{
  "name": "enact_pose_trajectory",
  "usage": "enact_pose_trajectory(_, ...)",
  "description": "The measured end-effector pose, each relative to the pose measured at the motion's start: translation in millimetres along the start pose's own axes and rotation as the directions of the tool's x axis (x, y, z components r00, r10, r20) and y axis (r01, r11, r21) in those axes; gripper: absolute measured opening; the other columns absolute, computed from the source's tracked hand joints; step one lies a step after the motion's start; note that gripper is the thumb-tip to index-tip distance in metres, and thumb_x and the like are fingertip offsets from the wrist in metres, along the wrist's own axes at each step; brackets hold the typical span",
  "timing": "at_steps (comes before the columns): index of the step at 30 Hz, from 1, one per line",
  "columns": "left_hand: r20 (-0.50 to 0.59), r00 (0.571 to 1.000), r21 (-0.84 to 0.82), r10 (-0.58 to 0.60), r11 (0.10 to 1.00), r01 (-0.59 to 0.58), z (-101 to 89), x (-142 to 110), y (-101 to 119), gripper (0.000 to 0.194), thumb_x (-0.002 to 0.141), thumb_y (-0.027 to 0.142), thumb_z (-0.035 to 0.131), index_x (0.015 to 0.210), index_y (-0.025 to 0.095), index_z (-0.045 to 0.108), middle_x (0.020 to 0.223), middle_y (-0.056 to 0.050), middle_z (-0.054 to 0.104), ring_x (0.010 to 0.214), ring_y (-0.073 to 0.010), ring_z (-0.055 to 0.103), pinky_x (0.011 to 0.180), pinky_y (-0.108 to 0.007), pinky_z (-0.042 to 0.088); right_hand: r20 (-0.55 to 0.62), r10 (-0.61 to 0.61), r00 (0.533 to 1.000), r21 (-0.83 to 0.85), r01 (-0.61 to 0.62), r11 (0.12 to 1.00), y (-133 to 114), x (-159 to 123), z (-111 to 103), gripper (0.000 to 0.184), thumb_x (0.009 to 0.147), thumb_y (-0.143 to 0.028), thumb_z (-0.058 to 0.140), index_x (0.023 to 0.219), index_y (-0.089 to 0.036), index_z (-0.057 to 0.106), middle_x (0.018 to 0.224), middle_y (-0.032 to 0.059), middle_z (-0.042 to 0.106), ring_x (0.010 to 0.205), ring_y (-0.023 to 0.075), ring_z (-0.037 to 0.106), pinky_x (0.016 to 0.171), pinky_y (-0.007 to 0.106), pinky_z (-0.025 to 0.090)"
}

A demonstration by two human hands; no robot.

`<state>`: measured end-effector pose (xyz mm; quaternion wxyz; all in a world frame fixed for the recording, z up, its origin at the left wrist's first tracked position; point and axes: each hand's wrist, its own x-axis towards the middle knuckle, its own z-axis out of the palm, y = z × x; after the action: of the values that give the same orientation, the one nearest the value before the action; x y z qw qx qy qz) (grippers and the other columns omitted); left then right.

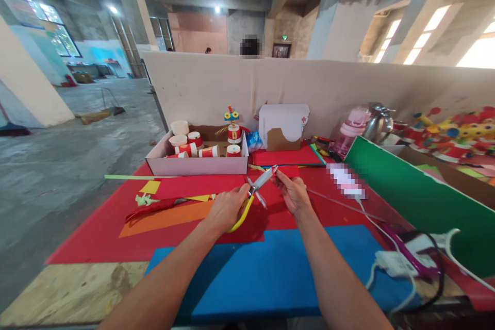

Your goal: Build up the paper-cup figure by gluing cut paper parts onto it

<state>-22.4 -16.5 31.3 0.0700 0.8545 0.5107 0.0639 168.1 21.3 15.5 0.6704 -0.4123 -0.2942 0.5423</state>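
Note:
My left hand (228, 209) is wrapped round the yellow handles of a pair of scissors (263, 180), whose blades point up and to the right. At the blade tips, the fingers of my right hand (294, 195) are pinched on what looks like a small red piece of paper (275, 170); most of it is hidden. Below the hands lie red sheets and a blue sheet (263, 268). To the left are an orange paper strip (166, 219), a yellow paper piece (150, 187) and pale green scraps (145, 199).
Behind my left hand stands a white box (197, 166) with paper cups and a cup figure. A white cardboard piece (284, 118) leans on the partition. Rightward are a green-sided box (417, 201), a pink bottle (352, 126), a metal jug (381, 121) and a power strip with cables (398, 264).

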Motion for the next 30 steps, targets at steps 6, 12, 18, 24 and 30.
enact_pose_trajectory(6,0.013,1.000,0.001,-0.008,1.000,0.008,-2.2,-0.6,0.8,0.023,0.092,0.023,0.034,0.114,0.021,0.038,0.096,-0.010,0.066,0.084,-0.0271,0.066,0.065,-0.031,0.046,-0.007,0.002,1.000,0.001,-0.002,1.000,-1.7,-0.6,1.0,0.028,0.044,-0.031,0.088,0.060,-0.014,0.071,0.059,0.0013,0.069,0.055,0.0112,0.061,0.061,0.025,0.051)
enact_pose_trajectory(12,0.009,1.000,-0.005,-0.004,1.000,0.004,-3.7,-1.3,1.8,0.021,0.091,0.022,0.036,0.111,0.021,0.039,0.097,-0.010,0.066,0.083,-0.0261,0.066,0.062,-0.029,0.044,0.028,-0.032,0.999,0.037,0.031,0.999,-0.7,2.3,-1.1,0.032,0.043,-0.033,0.089,0.059,-0.016,0.067,0.056,-0.0006,0.067,0.054,0.0097,0.059,0.060,0.023,0.050)
enact_pose_trajectory(18,0.014,1.000,-0.019,0.007,1.000,-0.007,-3.5,-2.1,1.8,0.022,0.090,0.020,0.036,0.111,0.021,0.039,0.094,-0.010,0.066,0.082,-0.0255,0.066,0.063,-0.029,0.044,0.026,-0.023,0.999,0.044,0.022,0.999,-0.6,3.8,-2.8,0.035,0.041,-0.034,0.090,0.058,-0.016,0.065,0.057,-0.0012,0.067,0.056,0.0102,0.060,0.063,0.024,0.051)
enact_pose_trajectory(24,0.008,1.000,0.014,-0.004,1.000,0.004,0.0,-0.3,0.1,0.024,0.091,0.024,0.035,0.114,0.021,0.039,0.091,-0.009,0.066,0.082,-0.0276,0.066,0.063,-0.031,0.045,0.034,-0.024,0.999,-0.028,0.025,0.999,0.8,5.0,-4.8,0.032,0.045,-0.034,0.088,0.061,-0.016,0.067,0.058,-0.0002,0.067,0.055,0.0111,0.060,0.062,0.025,0.047)
enact_pose_trajectory(30,0.011,1.000,0.006,0.007,1.000,-0.007,-2.2,0.0,-0.2,0.024,0.091,0.023,0.034,0.114,0.022,0.038,0.098,-0.010,0.066,0.085,-0.0269,0.066,0.064,-0.031,0.046,0.043,-0.033,0.999,-0.078,0.036,0.996,-1.7,1.6,-3.1,0.034,0.043,-0.037,0.088,0.060,-0.016,0.067,0.057,-0.0003,0.068,0.054,0.0106,0.060,0.058,0.023,0.046)
